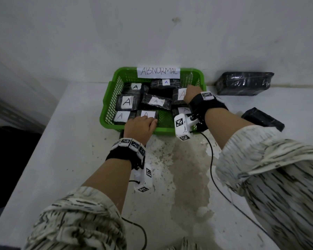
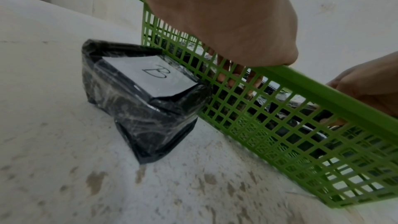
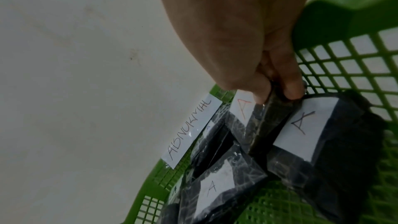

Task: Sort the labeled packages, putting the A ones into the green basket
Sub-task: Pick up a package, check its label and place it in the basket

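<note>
The green basket (image 1: 108, 112) carries an "ABNORMAL" label and holds several black wrapped packages marked A. My left hand (image 1: 145, 124) reaches over the front rim, its fingers (image 2: 233, 74) curled down inside onto an A package (image 1: 147, 114) at the front. My right hand (image 1: 192, 92) is inside the basket at the right. There its thumb and finger (image 3: 290, 89) pinch the edge of a package with a red A (image 3: 243, 108), which stands tilted among the others. A black package marked B (image 2: 150, 100) sits on the table against the basket's (image 2: 301, 142) front left wall.
A large black package (image 1: 244, 83) lies against the wall behind the basket's right side. A smaller one (image 1: 262, 119) lies right of my right forearm. The white table has a stained patch in front. Its left edge drops off beside the basket.
</note>
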The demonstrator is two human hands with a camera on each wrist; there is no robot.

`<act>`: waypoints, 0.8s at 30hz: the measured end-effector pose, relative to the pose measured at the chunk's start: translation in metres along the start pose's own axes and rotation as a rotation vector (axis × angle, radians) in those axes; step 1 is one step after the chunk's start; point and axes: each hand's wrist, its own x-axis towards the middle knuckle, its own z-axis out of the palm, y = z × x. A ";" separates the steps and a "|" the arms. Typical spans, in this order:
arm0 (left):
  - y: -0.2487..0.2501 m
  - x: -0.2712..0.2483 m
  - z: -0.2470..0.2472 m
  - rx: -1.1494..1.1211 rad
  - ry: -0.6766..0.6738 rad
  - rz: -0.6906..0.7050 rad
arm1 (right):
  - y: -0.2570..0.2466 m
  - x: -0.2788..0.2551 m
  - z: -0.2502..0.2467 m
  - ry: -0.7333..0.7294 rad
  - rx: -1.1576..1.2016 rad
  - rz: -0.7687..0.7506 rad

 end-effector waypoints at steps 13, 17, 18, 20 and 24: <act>0.000 0.000 -0.002 0.006 -0.028 -0.009 | -0.005 -0.005 0.011 0.001 0.055 0.138; 0.000 0.000 -0.001 -0.025 -0.023 -0.007 | 0.002 -0.002 0.010 0.090 0.020 0.075; -0.001 0.000 0.000 -0.030 -0.022 -0.002 | 0.003 -0.001 0.010 0.069 0.009 0.038; -0.001 0.000 0.002 -0.039 -0.019 0.015 | 0.004 -0.005 0.006 0.005 -0.025 0.014; 0.001 0.000 -0.003 -0.019 -0.058 0.016 | 0.002 -0.011 -0.004 -0.053 -0.049 -0.042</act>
